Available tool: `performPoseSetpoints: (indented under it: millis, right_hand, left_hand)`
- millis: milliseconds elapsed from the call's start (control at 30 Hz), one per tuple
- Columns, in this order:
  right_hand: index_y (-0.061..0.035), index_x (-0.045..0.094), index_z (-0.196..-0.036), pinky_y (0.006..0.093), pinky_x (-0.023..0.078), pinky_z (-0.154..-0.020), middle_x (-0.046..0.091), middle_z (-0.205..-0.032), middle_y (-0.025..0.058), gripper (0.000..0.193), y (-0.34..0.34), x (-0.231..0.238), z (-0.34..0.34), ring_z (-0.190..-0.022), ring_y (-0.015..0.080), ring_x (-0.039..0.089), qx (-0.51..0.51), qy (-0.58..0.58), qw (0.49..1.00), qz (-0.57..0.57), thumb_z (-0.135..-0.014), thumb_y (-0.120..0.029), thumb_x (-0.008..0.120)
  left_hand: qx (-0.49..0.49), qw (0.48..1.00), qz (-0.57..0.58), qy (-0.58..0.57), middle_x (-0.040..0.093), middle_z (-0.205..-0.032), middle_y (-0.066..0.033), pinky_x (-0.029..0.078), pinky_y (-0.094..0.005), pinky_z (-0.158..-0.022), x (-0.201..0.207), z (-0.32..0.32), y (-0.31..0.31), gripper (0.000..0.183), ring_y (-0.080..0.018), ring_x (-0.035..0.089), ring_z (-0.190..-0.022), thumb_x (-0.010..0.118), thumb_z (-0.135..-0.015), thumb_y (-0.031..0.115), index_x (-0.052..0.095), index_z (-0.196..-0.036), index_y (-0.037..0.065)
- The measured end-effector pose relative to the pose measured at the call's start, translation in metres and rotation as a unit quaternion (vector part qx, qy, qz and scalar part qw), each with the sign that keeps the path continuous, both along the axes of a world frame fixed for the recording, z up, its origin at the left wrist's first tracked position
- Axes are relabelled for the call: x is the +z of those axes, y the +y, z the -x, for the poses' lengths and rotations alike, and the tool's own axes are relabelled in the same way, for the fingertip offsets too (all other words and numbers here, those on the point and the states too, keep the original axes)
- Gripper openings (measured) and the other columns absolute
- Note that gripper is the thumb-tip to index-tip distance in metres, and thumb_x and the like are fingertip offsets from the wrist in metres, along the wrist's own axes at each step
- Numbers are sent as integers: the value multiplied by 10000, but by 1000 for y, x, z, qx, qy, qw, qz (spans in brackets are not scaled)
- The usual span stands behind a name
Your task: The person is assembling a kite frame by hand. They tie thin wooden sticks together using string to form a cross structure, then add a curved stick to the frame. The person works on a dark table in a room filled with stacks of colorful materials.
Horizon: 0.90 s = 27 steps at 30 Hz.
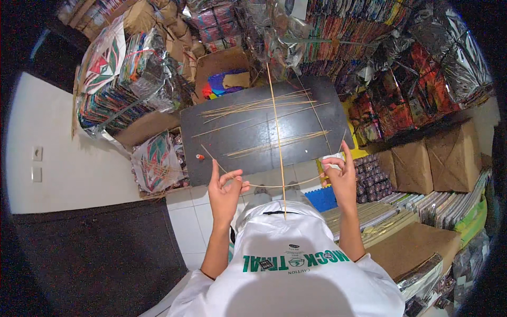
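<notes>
A thin bamboo stick [274, 186] is bent into a shallow upward-open curve between my two hands. My left hand [226, 191] pinches it near its left end, and the tip sticks out past the fingers. My right hand [340, 177] grips the other end, the index finger stretched along it. A long straight bamboo stick [275, 113] crosses the bent one near its middle, running from my shirt to beyond the table's far edge. Whether the two are tied together, I cannot tell. Ahead lies a black table [211, 161] with several loose bamboo sticks [280, 143].
A small red-orange thread spool [200, 157] stands by the table's left edge. Bundled stacks in plastic [124, 95] rise at the left. An open cardboard box [222, 58] sits behind the table. Wrapped stacks [348, 45] and brown parcels [449, 153] crowd the right.
</notes>
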State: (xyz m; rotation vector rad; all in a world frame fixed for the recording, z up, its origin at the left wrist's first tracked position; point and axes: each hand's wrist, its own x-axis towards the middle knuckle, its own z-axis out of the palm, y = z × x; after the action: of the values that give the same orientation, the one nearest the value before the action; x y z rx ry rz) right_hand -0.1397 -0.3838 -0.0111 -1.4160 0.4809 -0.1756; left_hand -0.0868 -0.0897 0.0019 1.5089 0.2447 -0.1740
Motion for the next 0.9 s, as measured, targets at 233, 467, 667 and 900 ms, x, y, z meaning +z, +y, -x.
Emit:
performPoseSetpoints:
  millis: [233,467,667,900]
  right_hand:
    - [-166,202,-1601,212,516,-526,633,-1103,107,851,-1,8,-17,-701,94,637,65,-17,997,49,-846,95,495]
    - [-151,252,-1593,213,517,-599,639,-1099,107,838,-3,18,-28,-676,65,602,114,-30,990,79,-825,109,462]
    - [-127,304,-1576,222,531,-647,638,-1076,111,817,-2,20,-35,-673,49,557,138,-70,984,86,-812,126,440]
    - [-128,319,-1570,223,530,-636,647,-1069,100,805,-5,17,-41,-696,51,575,164,-84,977,110,-819,120,467]
  left_hand:
    - [-33,999,-22,-19,657,-1100,-193,613,-282,-628,8,-9,2,771,-212,720,-766,555,-924,-69,196,-1587,91]
    - [-70,996,-50,-23,669,-1043,-152,593,-256,-584,14,-17,4,776,-147,694,-699,509,-872,-111,306,-1571,156]
    - [-92,992,-82,-20,680,-1020,-143,579,-246,-556,16,-23,6,741,-136,686,-682,496,-871,-102,366,-1550,167]
    - [-101,989,-104,-16,703,-964,-136,573,-250,-543,15,-27,6,706,-142,683,-664,512,-896,-76,348,-1552,124]
